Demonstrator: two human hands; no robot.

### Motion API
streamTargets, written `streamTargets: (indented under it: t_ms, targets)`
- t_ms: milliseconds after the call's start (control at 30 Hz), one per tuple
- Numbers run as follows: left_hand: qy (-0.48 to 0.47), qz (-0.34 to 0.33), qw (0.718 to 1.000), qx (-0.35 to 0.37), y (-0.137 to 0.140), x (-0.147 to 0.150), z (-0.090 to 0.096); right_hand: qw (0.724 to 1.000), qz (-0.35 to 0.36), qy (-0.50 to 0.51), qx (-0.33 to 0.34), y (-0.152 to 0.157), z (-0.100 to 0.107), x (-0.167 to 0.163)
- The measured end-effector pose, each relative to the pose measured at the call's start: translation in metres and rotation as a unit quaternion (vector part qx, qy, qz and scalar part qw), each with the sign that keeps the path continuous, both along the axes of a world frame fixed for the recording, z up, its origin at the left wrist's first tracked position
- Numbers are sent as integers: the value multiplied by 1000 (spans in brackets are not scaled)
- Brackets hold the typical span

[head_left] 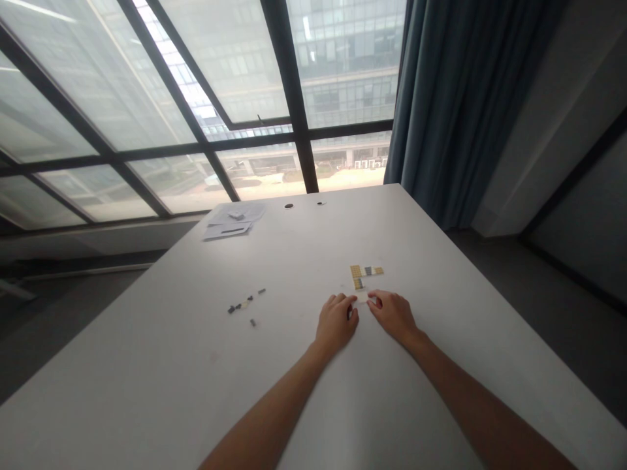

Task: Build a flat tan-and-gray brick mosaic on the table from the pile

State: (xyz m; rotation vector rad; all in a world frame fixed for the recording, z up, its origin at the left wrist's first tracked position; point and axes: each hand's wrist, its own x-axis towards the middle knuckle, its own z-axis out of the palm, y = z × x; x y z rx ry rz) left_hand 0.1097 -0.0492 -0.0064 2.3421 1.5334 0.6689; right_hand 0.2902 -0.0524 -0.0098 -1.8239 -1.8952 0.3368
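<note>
On the white table, my left hand (337, 318) is closed, its fingertips at the left end of a small pale flat piece (361, 297). A dark bit shows between its thumb and fingers; I cannot make out what it is. My right hand (393, 314) pinches the right end of the same piece from the other side. Just beyond the fingers lies an L-shaped layout of small yellow tiles (355, 270), with a grey tile (368, 270) in its upper arm and white tiles among them. The layout's near end almost touches the pale piece.
Several small dark pieces (232, 309) lie scattered to the left, with a separate grey piece (253, 322) nearer me. Papers (230, 222) rest at the far left corner. Two round holes (289, 206) sit near the far edge, by the window. A blue curtain (441, 117) hangs at right.
</note>
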Motion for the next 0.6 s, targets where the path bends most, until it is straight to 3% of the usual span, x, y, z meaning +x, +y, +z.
streamTargets:
  t_ms: [600]
  targets:
    - [-5,4,1000,-6,1,-1,-1,1000,3,9,2,0,0,-1]
